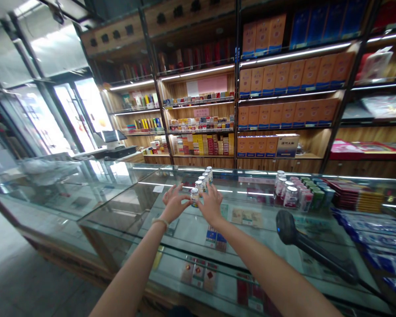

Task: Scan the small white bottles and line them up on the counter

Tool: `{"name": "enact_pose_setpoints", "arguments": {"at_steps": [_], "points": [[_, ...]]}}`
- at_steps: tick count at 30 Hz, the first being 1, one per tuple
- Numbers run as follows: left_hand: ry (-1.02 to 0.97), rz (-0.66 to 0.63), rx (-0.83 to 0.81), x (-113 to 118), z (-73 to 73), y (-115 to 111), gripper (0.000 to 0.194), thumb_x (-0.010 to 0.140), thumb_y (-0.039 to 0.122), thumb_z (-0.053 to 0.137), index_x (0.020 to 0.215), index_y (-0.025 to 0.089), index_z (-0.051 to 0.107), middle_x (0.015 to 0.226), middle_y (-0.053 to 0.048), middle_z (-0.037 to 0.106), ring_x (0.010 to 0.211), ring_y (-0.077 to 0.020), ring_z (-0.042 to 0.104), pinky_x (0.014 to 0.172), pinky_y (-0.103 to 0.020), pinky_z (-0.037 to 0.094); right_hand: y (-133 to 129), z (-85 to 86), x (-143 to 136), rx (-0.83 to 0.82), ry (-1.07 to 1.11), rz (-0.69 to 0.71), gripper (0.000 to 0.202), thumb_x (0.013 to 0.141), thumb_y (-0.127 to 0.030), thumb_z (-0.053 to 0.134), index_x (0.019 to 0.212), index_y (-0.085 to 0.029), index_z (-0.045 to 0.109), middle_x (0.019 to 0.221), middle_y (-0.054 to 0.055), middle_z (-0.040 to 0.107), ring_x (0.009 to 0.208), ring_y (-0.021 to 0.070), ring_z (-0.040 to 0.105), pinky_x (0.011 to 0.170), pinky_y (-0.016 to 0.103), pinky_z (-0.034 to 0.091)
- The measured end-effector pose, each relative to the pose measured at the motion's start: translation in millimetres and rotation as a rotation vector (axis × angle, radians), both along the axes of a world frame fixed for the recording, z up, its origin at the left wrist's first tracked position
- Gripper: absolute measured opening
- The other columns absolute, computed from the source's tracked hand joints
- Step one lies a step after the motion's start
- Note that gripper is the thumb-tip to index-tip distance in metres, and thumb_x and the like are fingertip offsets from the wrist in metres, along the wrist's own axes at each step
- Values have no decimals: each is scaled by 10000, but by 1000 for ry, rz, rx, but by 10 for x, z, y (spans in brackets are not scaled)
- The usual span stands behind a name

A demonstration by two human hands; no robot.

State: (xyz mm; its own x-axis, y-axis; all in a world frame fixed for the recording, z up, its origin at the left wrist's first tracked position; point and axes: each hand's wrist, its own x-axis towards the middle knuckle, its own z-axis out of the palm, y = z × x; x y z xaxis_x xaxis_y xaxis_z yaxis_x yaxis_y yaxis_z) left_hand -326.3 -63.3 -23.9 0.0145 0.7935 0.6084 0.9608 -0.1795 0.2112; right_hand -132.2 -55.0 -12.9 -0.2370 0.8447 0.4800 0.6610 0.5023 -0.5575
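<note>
A short row of small white cans stands upright on the glass counter, running away from me. My left hand is at the left of the nearest can, its thumb at the can's side and its other fingers spread. On the opposite side, my right hand has its thumb near the same can and its fingers stretched along the row. Neither hand wraps round a can. Fingertip contact is too small to make out surely, and the right hand partly hides the row.
A black handheld scanner lies on the glass counter at my right. Beyond it stand more cans, small packs and blue packets. Stocked shelves line the back wall. A monitor stands at the far left.
</note>
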Motion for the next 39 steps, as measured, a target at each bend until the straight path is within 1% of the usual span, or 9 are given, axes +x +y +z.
{"name": "enact_pose_setpoints", "arguments": {"at_steps": [5, 9, 12, 19, 25, 32, 35, 37, 39], "points": [[-21, -9, -34, -68, -33, 32, 255, 822, 508, 704, 901, 278, 784, 1495, -59, 502, 1468, -312, 293, 1214, -568, 204, 24, -29, -39, 11, -17, 0, 292, 924, -313, 598, 1186, -237, 706, 1597, 98, 390, 1486, 288, 265, 1174, 508, 205], [-19, -23, -47, -108, -46, 81, 210, 849, 444, 688, 918, 274, 791, 1517, -58, 476, 1451, -303, 332, 1209, -549, 241, 44, -45, -72, 40, -5, -28, 266, 928, -326, 597, 1144, -225, 714, 1589, 100, 404, 1475, 285, 291, 1171, 502, 211], [-11, 8, -62, -121, -46, 122, 181, 848, 409, 696, 915, 275, 798, 1532, -68, 460, 1465, -325, 310, 1204, -561, 248, 78, -56, -94, 47, 10, -50, 230, 932, -337, 591, 1071, -220, 731, 1576, 104, 424, 1467, 285, 308, 1165, 504, 219], [-27, 4, -23, -113, -38, 188, 226, 843, 477, 687, 884, 281, 792, 1472, -54, 529, 1446, -302, 346, 1214, -551, 244, 145, -45, -108, 43, -1, -54, 208, 929, -333, 599, 1024, -220, 746, 1580, 97, 423, 1474, 284, 299, 1162, 497, 230], [-11, 67, -14, -69, -59, 180, 191, 851, 441, 688, 876, 287, 797, 1510, -65, 495, 1466, -349, 290, 1187, -614, 230, 185, -75, -113, 51, 1, -60, 206, 933, -347, 598, 1006, -227, 749, 1578, 89, 426, 1469, 281, 304, 1166, 495, 232], [106, 70, 2, -24, -22, 102, 178, 854, 415, 687, 963, 315, 787, 1537, -55, 464, 1462, -343, 303, 1190, -578, 229, 163, -97, -91, 72, -17, -69, 215, 940, -354, 596, 1042, -223, 733, 1593, 93, 399, 1477, 299, 292, 1171, 516, 226], [121, 151, 45, 24, 0, 46, 301, 827, 497, 703, 1047, 299, 760, 1563, -88, 428, 1474, -372, 277, 1192, -593, 188, 145, -119, -83, 66, -29, -102, 300, 938, -377, 597, 1158, -198, 695, 1607, 123, 366, 1489, 329, 266, 1171, 526, 226], [111, 213, 93, 59, 18, 8, 528, 806, 586, 693, 1226, 267, 684, 1589, -141, 381, 1478, -382, 277, 1197, -589, 162, 140, -138, -87, 53, -27, -118, 422, 933, -407, 599, 1289, -183, 630, 1630, 147, 311, 1505, 354, 227, 1174, 543, 215], [99, 251, 151, 93, 37, -26, 743, 811, 654, 647, 1410, 228, 541, 1614, -185, 322, 1491, -378, 265, 1206, -573, 134, 141, -151, -97, 36, -21, -125, 564, 932, -433, 595, 1432, -184, 517, 1653, 165, 241, 1522, 372, 176, 1178, 567, 190]]}}
